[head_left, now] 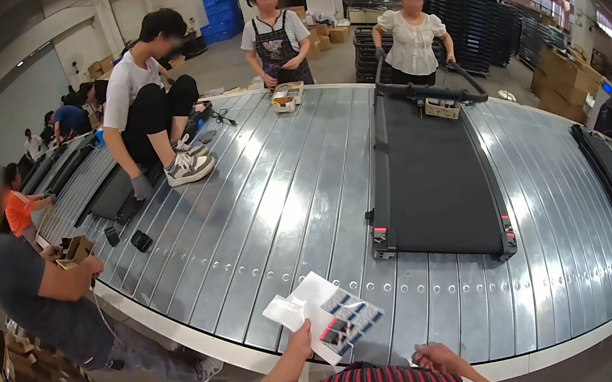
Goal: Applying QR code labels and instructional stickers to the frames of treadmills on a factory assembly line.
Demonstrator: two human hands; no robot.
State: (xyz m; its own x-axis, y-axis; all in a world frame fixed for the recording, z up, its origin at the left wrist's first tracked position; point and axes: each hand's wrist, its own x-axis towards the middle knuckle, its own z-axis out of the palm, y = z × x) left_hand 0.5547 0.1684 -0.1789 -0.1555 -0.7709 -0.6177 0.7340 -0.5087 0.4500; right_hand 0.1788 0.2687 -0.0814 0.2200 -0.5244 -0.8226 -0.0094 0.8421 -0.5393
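Ribbed metal slats form the wide conveyor platform (247, 225) filling this factory hall. Near its front edge, the person's left hand (300, 343) pinches a clear plastic bag (325, 314) of small parts, which rests on the slats. The right hand (434, 356) hovers curled just before that edge; its grip cannot be told. Beyond the bag lies a black treadmill (432, 170).

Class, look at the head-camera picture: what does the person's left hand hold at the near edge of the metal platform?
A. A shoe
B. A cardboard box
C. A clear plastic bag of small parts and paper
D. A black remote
C: the left hand grips the clear plastic bag lying on the metal platform.
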